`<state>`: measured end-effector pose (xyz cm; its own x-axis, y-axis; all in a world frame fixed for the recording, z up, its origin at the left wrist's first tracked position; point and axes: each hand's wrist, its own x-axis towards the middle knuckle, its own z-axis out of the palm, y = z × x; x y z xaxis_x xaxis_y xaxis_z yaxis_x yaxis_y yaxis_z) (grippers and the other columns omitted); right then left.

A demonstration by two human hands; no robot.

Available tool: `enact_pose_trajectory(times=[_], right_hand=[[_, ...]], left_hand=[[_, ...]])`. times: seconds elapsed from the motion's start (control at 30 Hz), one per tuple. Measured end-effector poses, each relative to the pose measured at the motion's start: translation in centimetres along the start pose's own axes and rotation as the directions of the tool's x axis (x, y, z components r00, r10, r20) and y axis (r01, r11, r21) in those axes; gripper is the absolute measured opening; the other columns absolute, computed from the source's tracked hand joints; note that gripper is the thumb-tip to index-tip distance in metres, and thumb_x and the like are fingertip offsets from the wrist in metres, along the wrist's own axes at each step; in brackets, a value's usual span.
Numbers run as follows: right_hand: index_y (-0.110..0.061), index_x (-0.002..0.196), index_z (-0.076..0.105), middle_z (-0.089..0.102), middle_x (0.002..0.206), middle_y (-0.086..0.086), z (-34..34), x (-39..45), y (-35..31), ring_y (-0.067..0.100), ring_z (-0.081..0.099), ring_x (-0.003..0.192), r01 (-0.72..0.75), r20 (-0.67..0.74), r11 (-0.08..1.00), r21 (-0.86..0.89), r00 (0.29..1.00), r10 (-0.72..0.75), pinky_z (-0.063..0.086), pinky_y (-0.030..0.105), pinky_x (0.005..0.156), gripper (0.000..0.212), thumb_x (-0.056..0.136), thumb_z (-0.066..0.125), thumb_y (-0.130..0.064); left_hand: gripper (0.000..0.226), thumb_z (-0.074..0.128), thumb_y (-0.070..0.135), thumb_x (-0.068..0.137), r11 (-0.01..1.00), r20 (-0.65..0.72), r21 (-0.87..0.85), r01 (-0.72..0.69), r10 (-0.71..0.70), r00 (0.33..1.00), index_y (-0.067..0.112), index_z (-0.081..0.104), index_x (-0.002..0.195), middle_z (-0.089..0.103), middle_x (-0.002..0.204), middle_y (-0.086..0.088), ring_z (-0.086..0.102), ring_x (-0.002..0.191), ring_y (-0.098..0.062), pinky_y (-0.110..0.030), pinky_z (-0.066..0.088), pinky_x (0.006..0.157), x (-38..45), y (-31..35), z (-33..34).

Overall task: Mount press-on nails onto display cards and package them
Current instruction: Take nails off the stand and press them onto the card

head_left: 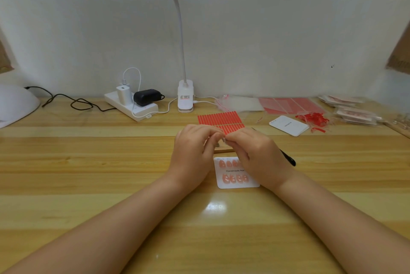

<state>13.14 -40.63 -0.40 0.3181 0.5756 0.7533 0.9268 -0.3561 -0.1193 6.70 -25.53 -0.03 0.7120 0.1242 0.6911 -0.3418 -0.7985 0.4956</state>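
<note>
Between the two hands, just above the display card [235, 184], the fingertips met in a tight pinch on something too small to make out, most likely a single press-on nail or a bit of adhesive tab. The left hand [192, 149] curled its fingers inward toward that meeting point; the right hand [255, 154] pinched from the other side while a black-handled tool [288, 159] lay tucked along its palm, tip pointing away from the grip. Directly below the grip, the card lay flat on the desk [111, 174], two rows of pink nails [235, 178] already stuck to it. Beyond the grip sat the sheet of red adhesive strips [218, 117].

A nail of this kind looked featherlight, stiff and glossy, so probably slippery and quick to flick away. Holding it by its side edges seemed safest, keeping fingertips off any sticky underside.
</note>
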Motion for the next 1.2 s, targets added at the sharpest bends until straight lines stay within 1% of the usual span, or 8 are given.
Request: enact_pose_trajectory(times=[0.07, 0.17, 0.3, 0.5, 0.63, 0.77, 1.03, 1.2], right_hand=[[0.002, 0.091, 0.071, 0.070, 0.080, 0.011, 0.1, 0.0, -0.1, 0.026, 0.067, 0.072, -0.017, -0.016, 0.999, 0.038, 1.000, 0.018, 0.054, 0.034, 0.067, 0.011, 0.083, 0.063, 0.002], [0.001, 0.095, 0.070, 0.070, 0.083, 0.008, 0.3, -0.1, -0.4, 0.019, 0.066, 0.075, -0.067, -0.039, 0.991, 0.119, 0.997, 0.073, 0.046, 0.016, 0.073, 0.013, 0.085, 0.062, 0.003], [-0.005, 0.099, 0.069, 0.069, 0.084, 0.003, 0.8, -0.2, -0.8, 0.013, 0.067, 0.076, -0.190, -0.018, 0.948, 0.256, 0.979, 0.202, 0.052, 0.021, 0.070, 0.012, 0.089, 0.062, -0.001], [-0.010, 0.093, 0.071, 0.062, 0.074, -0.015, 0.7, 0.0, -1.0, 0.002, 0.062, 0.074, -0.301, 0.022, 0.880, 0.367, 0.949, 0.316, 0.047, 0.009, 0.065, 0.009, 0.088, 0.066, -0.005], [-0.016, 0.093, 0.072, 0.061, 0.073, -0.021, 0.6, 0.0, -0.8, 0.001, 0.062, 0.071, -0.359, 0.017, 0.847, 0.393, 0.923, 0.384, 0.048, 0.012, 0.064, 0.012, 0.089, 0.065, -0.008], [-0.012, 0.096, 0.073, 0.061, 0.077, -0.017, 0.7, 0.0, -0.7, 0.003, 0.061, 0.073, -0.371, 0.020, 0.849, 0.378, 0.919, 0.393, 0.049, 0.015, 0.067, 0.012, 0.089, 0.065, -0.007], [-0.019, 0.088, 0.067, 0.063, 0.072, -0.015, 0.6, -0.1, -1.2, 0.003, 0.063, 0.069, -0.376, 0.038, 0.815, 0.441, 0.915, 0.402, 0.048, 0.011, 0.060, 0.007, 0.087, 0.068, -0.012], [-0.019, 0.085, 0.065, 0.061, 0.069, -0.014, 0.5, 0.0, -1.3, 0.008, 0.063, 0.066, -0.366, 0.043, 0.817, 0.445, 0.920, 0.389, 0.053, 0.020, 0.059, 0.009, 0.088, 0.067, -0.011]], left_hand=[[0.018, 0.056, 0.017, 0.094, 0.998, 0.010, -0.052, 0.042, -0.041, 0.999, 0.011, 0.072, 0.087, 0.068, 0.084, 0.007, 0.054, 0.090, -0.010, -0.036, 0.041, 0.086, 0.0, 0.0, 0.0], [0.021, 0.057, 0.023, 0.093, 0.981, 0.019, -0.137, 0.136, -0.134, 0.991, 0.013, 0.071, 0.081, 0.063, 0.077, 0.015, 0.052, 0.084, -0.004, -0.029, 0.040, 0.081, 0.1, 0.1, -0.2], [0.024, 0.059, 0.029, 0.090, 0.966, 0.036, -0.175, 0.189, -0.185, 0.982, 0.015, 0.070, 0.074, 0.063, 0.073, 0.011, 0.056, 0.082, -0.007, -0.028, 0.042, 0.079, 0.2, 0.1, -0.4], [0.024, 0.059, 0.031, 0.090, 0.961, 0.055, -0.200, 0.193, -0.186, 0.981, 0.014, 0.071, 0.080, 0.064, 0.074, 0.011, 0.059, 0.079, -0.009, -0.038, 0.048, 0.078, 0.2, 0.1, -0.4], [0.018, 0.066, 0.026, 0.088, 0.994, -0.009, -0.099, 0.038, -0.039, 0.999, 0.018, 0.066, 0.103, 0.064, 0.097, 0.009, 0.058, 0.085, -0.010, -0.041, 0.049, 0.080, 0.2, -0.1, -0.4], [0.022, 0.069, 0.018, 0.082, 0.990, -0.022, 0.055, -0.130, 0.132, 0.991, 0.012, 0.071, 0.103, 0.068, 0.097, -0.003, 0.061, 0.086, -0.021, -0.048, 0.049, 0.076, 0.1, -0.3, -0.3], [0.020, 0.074, 0.019, 0.079, 0.990, -0.060, 0.055, -0.131, 0.134, 0.989, 0.011, 0.070, 0.097, 0.070, 0.090, 0.001, 0.061, 0.076, -0.018, -0.044, 0.049, 0.073, 0.0, -0.3, -0.3], [0.020, 0.075, 0.015, 0.077, 0.990, -0.086, -0.025, -0.138, 0.135, 0.987, 0.010, 0.071, 0.096, 0.067, 0.086, 0.009, 0.061, 0.076, -0.015, -0.046, 0.051, 0.072, 0.1, -0.3, -0.5]])
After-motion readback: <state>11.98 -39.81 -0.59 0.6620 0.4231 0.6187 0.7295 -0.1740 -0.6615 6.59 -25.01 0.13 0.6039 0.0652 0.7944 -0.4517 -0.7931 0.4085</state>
